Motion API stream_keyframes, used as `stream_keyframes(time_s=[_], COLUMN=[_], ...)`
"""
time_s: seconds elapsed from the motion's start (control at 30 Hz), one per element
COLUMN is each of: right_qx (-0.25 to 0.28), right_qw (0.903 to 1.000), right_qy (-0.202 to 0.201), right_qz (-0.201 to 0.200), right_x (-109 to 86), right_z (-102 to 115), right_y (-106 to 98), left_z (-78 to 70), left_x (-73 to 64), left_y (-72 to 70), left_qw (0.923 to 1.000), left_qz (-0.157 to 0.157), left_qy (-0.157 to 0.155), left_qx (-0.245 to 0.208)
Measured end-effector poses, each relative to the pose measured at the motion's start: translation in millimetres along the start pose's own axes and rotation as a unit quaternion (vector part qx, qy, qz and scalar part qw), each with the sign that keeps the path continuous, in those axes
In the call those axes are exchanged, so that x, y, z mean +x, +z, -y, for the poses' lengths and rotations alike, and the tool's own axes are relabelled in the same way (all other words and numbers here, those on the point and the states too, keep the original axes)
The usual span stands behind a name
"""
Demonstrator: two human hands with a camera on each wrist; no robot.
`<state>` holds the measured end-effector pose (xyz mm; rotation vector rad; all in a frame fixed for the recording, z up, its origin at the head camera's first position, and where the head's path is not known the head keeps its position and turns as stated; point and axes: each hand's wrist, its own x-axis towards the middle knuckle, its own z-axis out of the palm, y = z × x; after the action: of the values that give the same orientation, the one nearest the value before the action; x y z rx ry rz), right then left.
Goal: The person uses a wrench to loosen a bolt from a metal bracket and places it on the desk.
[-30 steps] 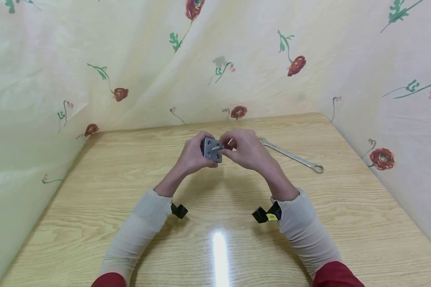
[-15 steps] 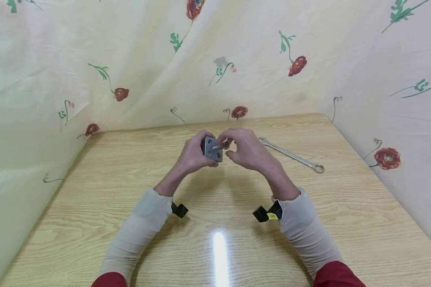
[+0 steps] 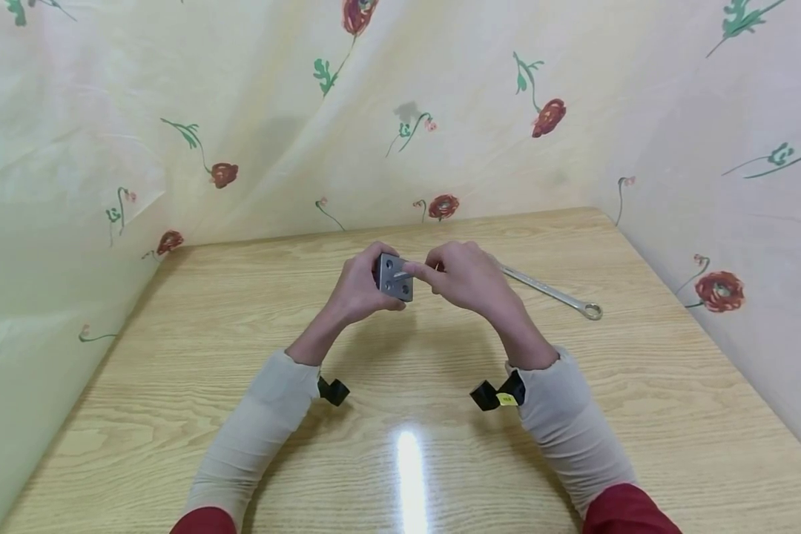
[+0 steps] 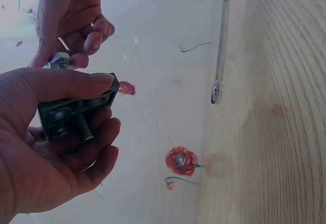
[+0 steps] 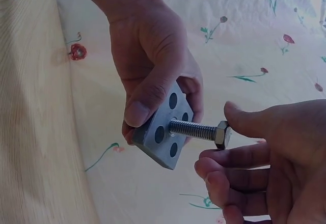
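My left hand grips a grey metal plate with several round holes by its edges, thumb on one side and fingers on the other. A hex bolt passes through the plate's middle hole. In the left wrist view its threaded end sticks out on the other side, near my left fingers. Much of the threaded shank still shows on the head side. My right hand is at the bolt head, with the thumb against one side and the index finger at the other; the remaining fingers are curled.
A combination wrench lies on the wooden table, right of my right hand. A flowered cloth hangs behind and beside the table. Black wrist cameras hang below both sleeves.
My right thumb has moved from below the bolt head up and forward over it, while the index finger has drawn back. The left hand and plate have stayed in place.
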<state>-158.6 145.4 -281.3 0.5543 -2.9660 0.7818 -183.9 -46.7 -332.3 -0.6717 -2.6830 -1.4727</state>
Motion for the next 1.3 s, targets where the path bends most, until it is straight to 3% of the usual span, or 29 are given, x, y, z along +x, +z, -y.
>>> stream_keyframes(time_s=[0.23, 0.67, 1.0, 1.13, 1.3], right_qx=[0.007, 0.024, 0.044, 0.041, 0.030], right_qw=[0.9997, 0.9859, 0.9775, 0.9780, 0.9851], right_qy=[-0.022, -0.150, -0.184, -0.187, -0.167], right_qz=[-0.009, -0.069, -0.094, -0.084, -0.027], right_x=[0.0, 0.4, 2.4, 2.3, -0.3], right_z=[1.1, 0.9, 0.9, 0.6, -1.0], right_y=[0.5, 2.0, 6.6, 5.7, -2.1], left_z=[0.1, -2.9, -1.1, -0.5, -1.5], left_x=[0.3, 0.7, 1.8, 2.0, 0.9], left_y=[-0.2, -1.4, 0.0, -0.1, -1.0], left_qw=[1.0000, 0.9999, 1.0000, 1.0000, 1.0000], left_qz=[0.001, 0.003, 0.002, 0.002, 0.001], left_qy=[0.001, -0.011, -0.002, -0.003, -0.002], left_qx=[0.000, 0.004, -0.004, -0.004, -0.001])
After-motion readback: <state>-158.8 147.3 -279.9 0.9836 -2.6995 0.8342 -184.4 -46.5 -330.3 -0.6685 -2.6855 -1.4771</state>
